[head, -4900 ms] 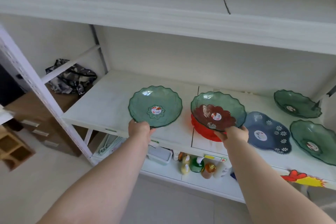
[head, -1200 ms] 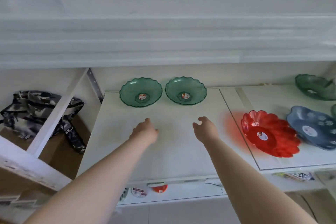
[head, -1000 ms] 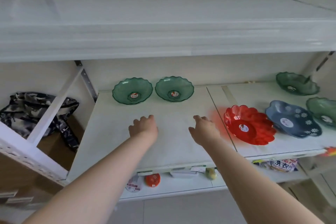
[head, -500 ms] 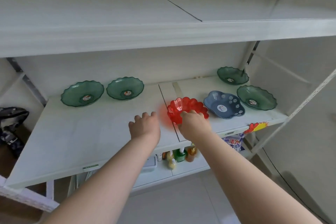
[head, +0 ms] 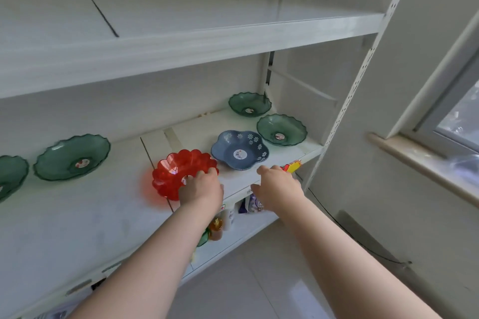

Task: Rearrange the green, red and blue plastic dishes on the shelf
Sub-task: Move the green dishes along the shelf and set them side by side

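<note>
On the white shelf a red scalloped dish sits near the middle, tipped a little. My left hand curls its fingers over the dish's near right rim. To its right lies a blue flower-patterned dish. My right hand hovers just in front of the blue dish, above the shelf's front edge, fingers apart and holding nothing. Two green dishes rest at the left, one whole and one cut by the frame edge. Two more green dishes stand at the far right, back and front.
An upper shelf board hangs low over the dishes. A perforated white upright bounds the shelf at the right. Bottles and packets fill the lower shelf under my hands. A window sill juts out further right.
My view has swung right. My left hand has moved onto the red dish's rim, and my right hand has left the red dish and shifted right, in front of the blue dish.
</note>
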